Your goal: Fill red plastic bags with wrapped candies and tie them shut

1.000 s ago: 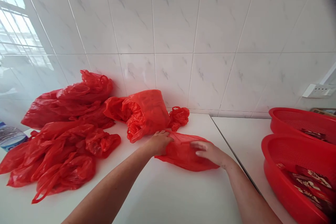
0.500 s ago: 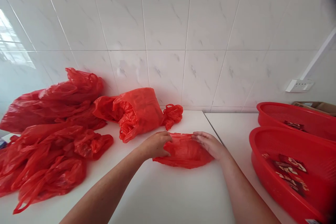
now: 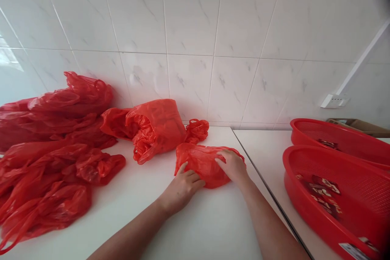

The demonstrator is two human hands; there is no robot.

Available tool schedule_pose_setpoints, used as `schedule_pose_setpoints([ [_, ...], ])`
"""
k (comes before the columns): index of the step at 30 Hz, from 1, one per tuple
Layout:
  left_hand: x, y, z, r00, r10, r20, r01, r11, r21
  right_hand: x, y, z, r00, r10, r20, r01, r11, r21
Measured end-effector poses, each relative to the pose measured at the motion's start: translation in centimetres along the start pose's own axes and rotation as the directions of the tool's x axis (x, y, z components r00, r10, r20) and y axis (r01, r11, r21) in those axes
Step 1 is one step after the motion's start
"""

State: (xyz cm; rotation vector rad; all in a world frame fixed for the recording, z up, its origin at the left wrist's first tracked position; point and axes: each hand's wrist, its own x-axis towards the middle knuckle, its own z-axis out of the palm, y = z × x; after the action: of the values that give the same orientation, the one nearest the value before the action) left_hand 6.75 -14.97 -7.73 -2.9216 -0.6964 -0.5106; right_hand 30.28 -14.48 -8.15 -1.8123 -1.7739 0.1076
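Observation:
A red plastic bag [image 3: 204,162], folded into a low, roughly oblong bundle, lies on the white table in front of me. My left hand [image 3: 183,187] is at its near left side; one finger stretches onto the film while the others curl in at the near edge. Their tips are partly hidden. Over the bag's right part rests my right hand [image 3: 234,167], touching the top with thumb and fingers apart and slightly bent. Any contents of the bag cannot be made out. Just behind it sits a small crumpled red bag [image 3: 197,130].
A fuller red bag [image 3: 160,126] stands behind to the left. Heaped red plastic bags [image 3: 51,178] cover the far left. On the right are two red plastic baskets [image 3: 304,187] holding small dark wrapped packets [image 3: 324,195]. A tiled wall [image 3: 189,81] with a socket [image 3: 334,100] closes the back.
My left hand has come down and nearer from the bag's left end, and my right hand has moved from its right end onto its top. The view has turned slightly right.

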Motion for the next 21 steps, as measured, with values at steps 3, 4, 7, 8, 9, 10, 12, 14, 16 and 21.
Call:
schedule_pose_setpoints([
  [3, -0.6, 0.5, -0.3, 0.995, -0.006, -0.103, 0.001, 0.999, -0.048, 0.0, -1.5, -0.1, 0.996, -0.016, -0.083, 0.012, 0.999, -0.043],
  [4, -0.7, 0.5, -0.3, 0.991, 0.0, -0.137, -0.008, 0.998, -0.056, -0.1, -2.0, -0.1, 0.995, -0.025, -0.097, 0.02, 0.998, -0.059],
  [7, -1.0, 0.0, 0.1, 0.969, 0.058, -0.241, -0.069, 0.997, -0.037, -1.1, -3.9, -0.6, 0.979, -0.112, -0.173, 0.101, 0.992, -0.07],
  [8, -1.0, -0.2, 0.4, 0.959, 0.081, -0.272, -0.091, 0.996, -0.022, -1.7, -4.5, -1.1, 0.965, -0.155, -0.211, 0.145, 0.987, -0.063],
  [9, -1.1, -0.4, 0.7, 0.949, 0.101, -0.297, -0.108, 0.994, -0.006, -2.4, -5.1, -1.8, 0.949, -0.198, -0.246, 0.19, 0.98, -0.056],
  [10, -1.2, -0.5, 1.0, 0.942, 0.113, -0.315, -0.117, 0.993, 0.008, -3.3, -5.7, -2.8, 0.933, -0.231, -0.277, 0.225, 0.973, -0.053],
  [12, -1.4, -0.4, 1.5, 0.932, 0.142, -0.334, -0.14, 0.99, 0.028, -5.2, -6.3, -5.8, 0.918, -0.251, -0.306, 0.242, 0.968, -0.065],
  [14, -1.6, 0.0, 1.7, 0.924, 0.189, -0.334, -0.186, 0.982, 0.04, -7.0, -5.8, -9.6, 0.925, -0.202, -0.322, 0.184, 0.979, -0.087],
  [16, -1.6, 0.5, 1.9, 0.915, 0.245, -0.321, -0.244, 0.969, 0.045, -8.3, -3.9, -13.7, 0.936, -0.067, -0.345, 0.036, 0.995, -0.097],
  [21, -1.3, 1.5, 2.5, 0.903, 0.321, -0.284, -0.325, 0.945, 0.036, -10.8, 5.0, -20.5, 0.883, 0.446, -0.15, -0.467, 0.868, -0.169],
])
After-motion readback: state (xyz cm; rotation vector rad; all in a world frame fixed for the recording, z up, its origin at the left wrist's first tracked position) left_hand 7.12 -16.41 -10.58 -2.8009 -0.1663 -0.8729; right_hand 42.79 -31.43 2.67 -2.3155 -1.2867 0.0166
